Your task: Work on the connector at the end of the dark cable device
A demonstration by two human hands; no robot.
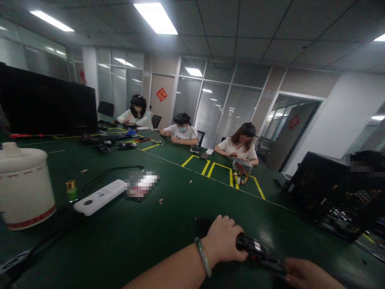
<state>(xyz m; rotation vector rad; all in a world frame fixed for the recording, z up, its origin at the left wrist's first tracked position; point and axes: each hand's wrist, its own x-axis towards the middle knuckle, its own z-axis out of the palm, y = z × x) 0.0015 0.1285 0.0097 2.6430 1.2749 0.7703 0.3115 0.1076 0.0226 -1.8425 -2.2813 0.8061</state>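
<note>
My left hand, with a green bangle on the wrist, is wrapped around a long black tool. The tool has a white label and a small red mark, and a narrow dark tip pokes out on the far side of the hand. Its exact kind does not show. At the near end, the fingers of my right hand are closed on the tool's dark tail, blurred and partly cut off by the bottom edge. Both hands are above the green table.
On the left are a lidded white jar, a small green bottle, a white power strip and a black monitor. A black computer case stands at right. Across the table sit three people, one by a power supply.
</note>
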